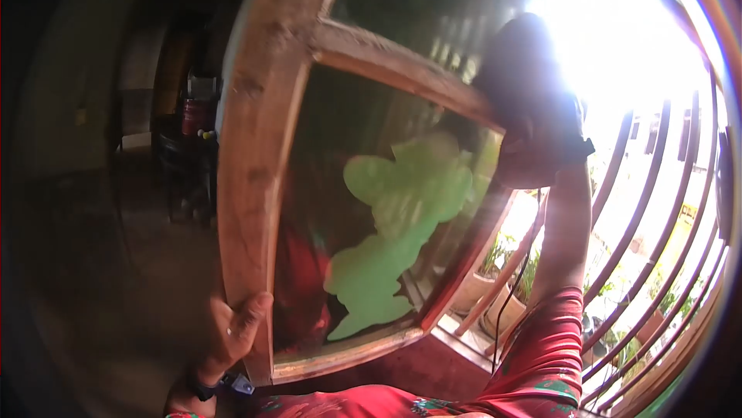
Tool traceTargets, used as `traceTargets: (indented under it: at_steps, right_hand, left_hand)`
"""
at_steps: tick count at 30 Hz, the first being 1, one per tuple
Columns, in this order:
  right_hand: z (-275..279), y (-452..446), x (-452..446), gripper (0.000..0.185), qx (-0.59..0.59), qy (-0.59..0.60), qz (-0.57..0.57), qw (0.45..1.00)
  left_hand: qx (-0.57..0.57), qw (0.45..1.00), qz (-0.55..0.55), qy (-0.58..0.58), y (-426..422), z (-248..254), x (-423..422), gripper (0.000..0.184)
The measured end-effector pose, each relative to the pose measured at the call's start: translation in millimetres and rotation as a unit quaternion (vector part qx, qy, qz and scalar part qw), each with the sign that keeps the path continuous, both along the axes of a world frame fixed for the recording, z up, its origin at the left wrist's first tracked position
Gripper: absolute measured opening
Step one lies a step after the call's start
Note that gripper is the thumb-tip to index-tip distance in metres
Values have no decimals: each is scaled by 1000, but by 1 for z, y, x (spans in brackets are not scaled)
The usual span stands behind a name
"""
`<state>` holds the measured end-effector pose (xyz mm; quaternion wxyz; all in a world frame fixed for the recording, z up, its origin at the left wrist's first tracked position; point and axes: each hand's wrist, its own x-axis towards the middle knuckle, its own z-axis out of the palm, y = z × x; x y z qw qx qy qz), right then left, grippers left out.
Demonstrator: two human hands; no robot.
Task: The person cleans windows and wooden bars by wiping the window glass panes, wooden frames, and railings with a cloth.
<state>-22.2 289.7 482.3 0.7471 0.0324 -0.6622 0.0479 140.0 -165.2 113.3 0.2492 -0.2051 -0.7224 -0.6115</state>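
A wooden-framed window sash [251, 155] with glass panes stands tilted in front of me. My left hand [236, 330] grips the lower left edge of its frame, thumb on the near face, fingers closed around the side. My right arm reaches up along the sash's right side. Dark against the glare, my right hand [537, 112] is near the crossbar, seemingly closed on a dark, soft-looking mass that I cannot make out. Its fingers do not show clearly. Through or on the lower pane [309, 132] shows a pale green, irregular patch [394, 225], perhaps a reflection.
Curved-looking bars [645, 201] line the bright opening on the right, with potted plants [495, 298] beyond. A thin dark cord [512, 290] hangs beside my right arm. Left of the sash lies a dim room with a red container [195, 116] at the back.
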Motion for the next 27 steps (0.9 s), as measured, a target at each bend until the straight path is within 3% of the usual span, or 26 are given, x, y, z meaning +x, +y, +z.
traceTargets:
  at_steps: [2, 4, 8, 12, 16, 17, 18, 19, 20, 22, 24, 27]
  right_hand:
    - [-45, 24, 0, 37, -26, -22, -9, 999]
    - [-78, 39, 4, 37, -46, -40, -10, 998]
    - [-95, 12, 21, 36, -26, -45, 21, 998]
    - [-86, -86, 65, 36, 75, -44, 131, 987]
    - [-83, -217, 127, 37, 176, -150, 309, 922]
    - [-74, -251, 118, 39, 209, -195, 268, 920]
    - [-77, -278, 128, 42, 236, -162, 383, 878]
    - [-74, -292, 119, 31, 267, -33, 309, 912]
    - [-74, -284, 136, 38, 227, -145, 374, 887]
    - [-66, -270, 127, 38, 235, -104, 355, 899]
    - [-57, -235, 111, 39, 216, -44, 308, 925]
    - [-48, -162, 82, 39, 167, 10, 226, 960]
  left_hand:
    - [-13, 996, 41, 77, -5, -12, -16, 63]
    - [0, 998, 34, 60, -5, -16, -21, 63]
    - [30, 995, 28, 96, 1, -13, -23, 69]
    - [24, 994, 34, 101, 3, -7, -19, 71]
    - [22, 994, 52, 90, -1, -19, -30, 70]
    - [34, 991, 62, 117, 3, -16, -29, 70]
    - [47, 986, 73, 145, 7, -15, -27, 70]
    - [44, 986, 71, 146, 2, -28, -37, 70]
    - [47, 976, 115, 178, -11, -53, -57, 66]
    - [48, 964, 155, 209, -15, -56, -59, 63]
    - [26, 990, 77, 112, -12, -27, -36, 59]
    - [9, 994, 96, 55, -33, -45, -53, 56]
